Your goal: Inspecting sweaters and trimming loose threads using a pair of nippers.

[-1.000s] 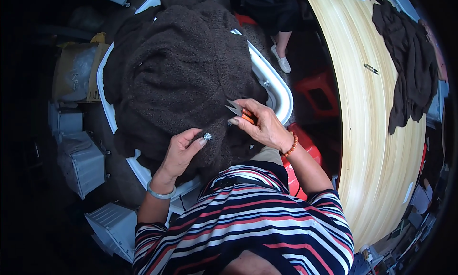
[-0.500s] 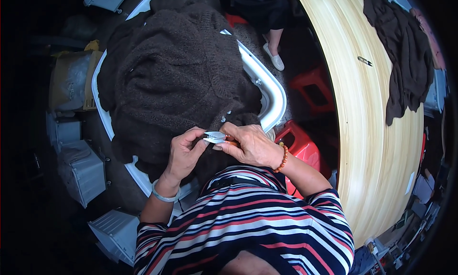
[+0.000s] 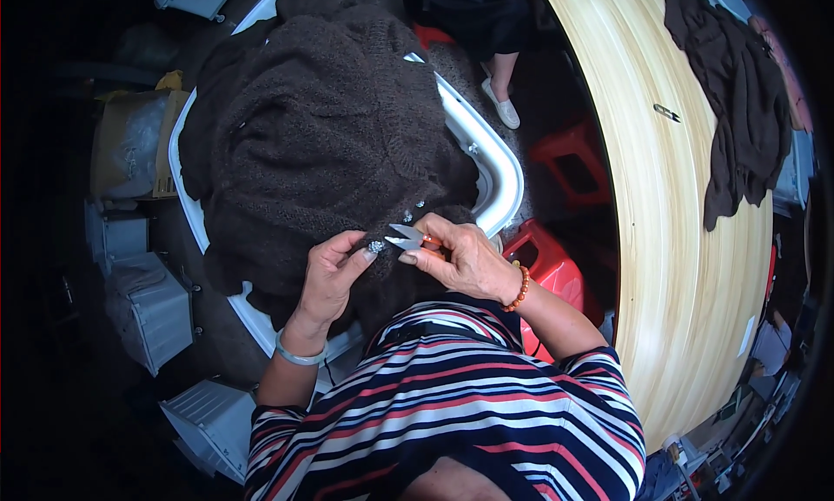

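My left hand (image 3: 327, 277) pinches the edge of a dark brown knitted garment (image 3: 287, 145), with a sparkling silvery button (image 3: 376, 246) at its thumb and fingertip. In my right hand (image 3: 463, 259) is a pair of small orange-handled snips (image 3: 405, 238). The two pointed metal blades are apart, aimed left and just short of that button. Two more shiny buttons (image 3: 407, 215) show on the knit above the blades. The fingers of my right hand cover most of the handles.
The garments lie heaped in a white tub (image 3: 499, 175). A wooden table (image 3: 643, 266) on my right bears another dark garment (image 3: 738, 110) and a small dark tool (image 3: 666, 112). Red stools (image 3: 543, 262) stand between tub and table. A person's foot (image 3: 501, 106) is beyond. Grey bins (image 3: 152, 314) stand left.
The snips have drawn back to the right from the left fingertips, and their blades have come apart. The silvery button at my left thumb is now uncovered.
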Demonstrator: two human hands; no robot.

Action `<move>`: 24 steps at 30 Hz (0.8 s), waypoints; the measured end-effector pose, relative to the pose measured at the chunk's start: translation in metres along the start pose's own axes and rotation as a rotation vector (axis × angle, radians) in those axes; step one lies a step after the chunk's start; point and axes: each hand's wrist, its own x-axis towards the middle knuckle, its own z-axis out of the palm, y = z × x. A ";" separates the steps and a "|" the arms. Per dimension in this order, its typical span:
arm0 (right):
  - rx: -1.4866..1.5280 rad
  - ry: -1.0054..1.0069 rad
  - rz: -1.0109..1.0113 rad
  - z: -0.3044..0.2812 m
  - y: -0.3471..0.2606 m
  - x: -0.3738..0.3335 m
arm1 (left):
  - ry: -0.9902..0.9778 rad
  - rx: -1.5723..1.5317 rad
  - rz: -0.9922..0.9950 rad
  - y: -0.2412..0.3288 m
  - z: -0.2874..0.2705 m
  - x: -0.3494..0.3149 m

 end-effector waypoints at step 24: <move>0.092 0.183 0.060 0.026 -0.009 -0.003 | 0.031 0.736 0.363 0.007 0.025 0.000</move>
